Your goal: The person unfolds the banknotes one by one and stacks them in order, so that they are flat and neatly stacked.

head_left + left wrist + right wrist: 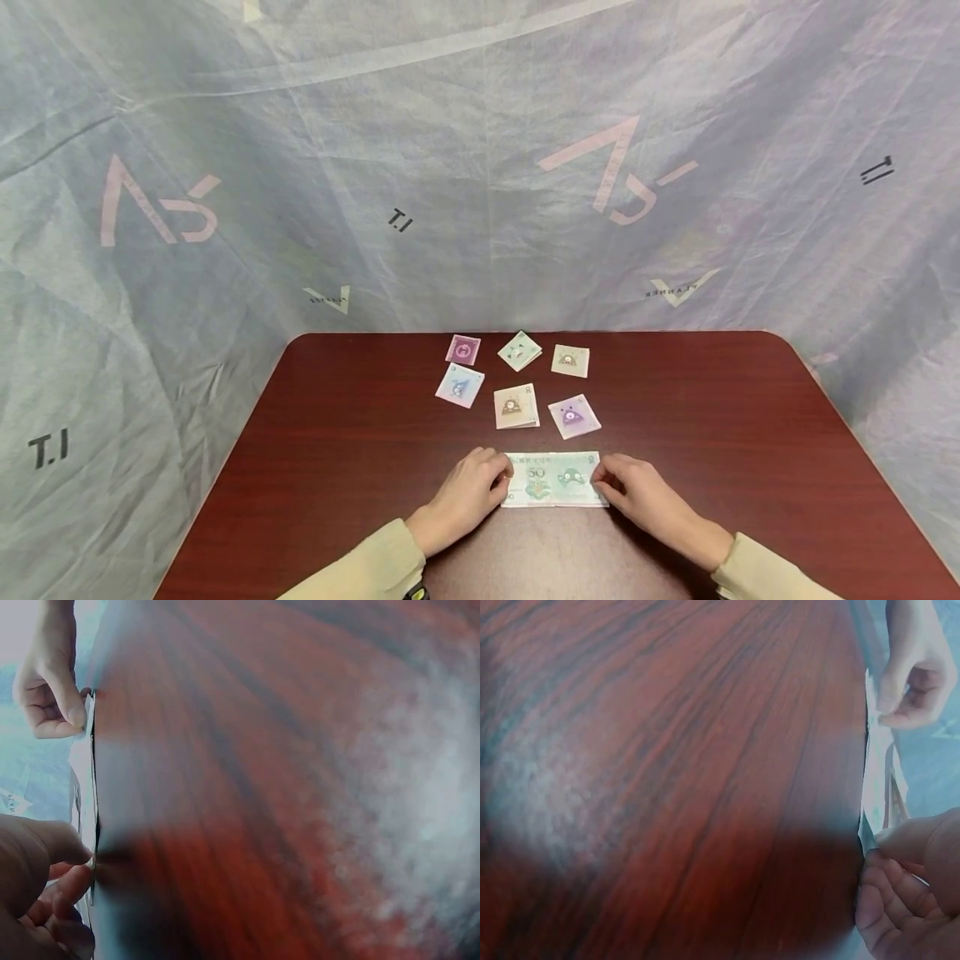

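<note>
A pale green play banknote [555, 481], marked 50 and printed with a cartoon creature, lies spread flat along the near part of the table. My left hand [467, 493] pinches its left end between thumb and fingers. At the right end, my right hand [648, 500] pinches the note the same way. In the left wrist view the note [84, 776] appears nearly edge-on, low over the wood, with a hand at each end. The right wrist view shows the note [875, 776] edge-on too, the thumb on top of it.
Beyond the note lie several folded play notes: brown [516, 407], purple [574, 416], blue [460, 385], magenta [463, 350], green [520, 351] and olive [570, 361]. They rest on a dark red wooden table [337, 467]. Grey printed sheeting [487, 167] hangs behind and at both sides.
</note>
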`<state>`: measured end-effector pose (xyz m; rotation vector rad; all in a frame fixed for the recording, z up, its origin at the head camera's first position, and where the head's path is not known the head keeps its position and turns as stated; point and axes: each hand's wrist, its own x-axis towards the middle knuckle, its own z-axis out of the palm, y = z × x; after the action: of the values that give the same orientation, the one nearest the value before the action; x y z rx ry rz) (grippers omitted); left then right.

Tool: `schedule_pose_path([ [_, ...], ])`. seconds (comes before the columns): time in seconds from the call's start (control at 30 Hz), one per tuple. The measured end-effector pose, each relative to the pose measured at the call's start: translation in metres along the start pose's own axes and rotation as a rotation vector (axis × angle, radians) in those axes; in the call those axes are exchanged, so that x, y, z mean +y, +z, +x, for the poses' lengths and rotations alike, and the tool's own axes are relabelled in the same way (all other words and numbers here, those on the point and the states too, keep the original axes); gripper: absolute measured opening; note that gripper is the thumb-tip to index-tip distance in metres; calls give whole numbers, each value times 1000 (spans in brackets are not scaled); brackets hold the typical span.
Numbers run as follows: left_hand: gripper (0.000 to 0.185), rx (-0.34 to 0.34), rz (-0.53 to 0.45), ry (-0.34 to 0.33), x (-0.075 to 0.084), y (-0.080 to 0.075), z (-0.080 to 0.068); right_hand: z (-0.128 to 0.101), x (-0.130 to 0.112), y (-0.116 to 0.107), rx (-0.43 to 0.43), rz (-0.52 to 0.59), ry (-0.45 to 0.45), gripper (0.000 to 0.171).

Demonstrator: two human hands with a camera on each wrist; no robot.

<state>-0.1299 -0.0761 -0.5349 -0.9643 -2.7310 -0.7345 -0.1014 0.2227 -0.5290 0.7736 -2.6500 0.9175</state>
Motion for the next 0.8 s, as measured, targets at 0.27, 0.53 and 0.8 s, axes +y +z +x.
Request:
schedule_pose_path([
  [0.27, 12, -32, 29, -17, -1, 0, -3, 1, 1, 0, -31, -36, -16, 25],
  [0.53, 20, -43, 64, -24, -2, -2, 0, 1, 2, 2, 3, -55, -26, 28],
  [0.8, 20, -46, 92, -25, -4, -1, 3, 1, 3, 3, 24, -66, -13, 29],
])
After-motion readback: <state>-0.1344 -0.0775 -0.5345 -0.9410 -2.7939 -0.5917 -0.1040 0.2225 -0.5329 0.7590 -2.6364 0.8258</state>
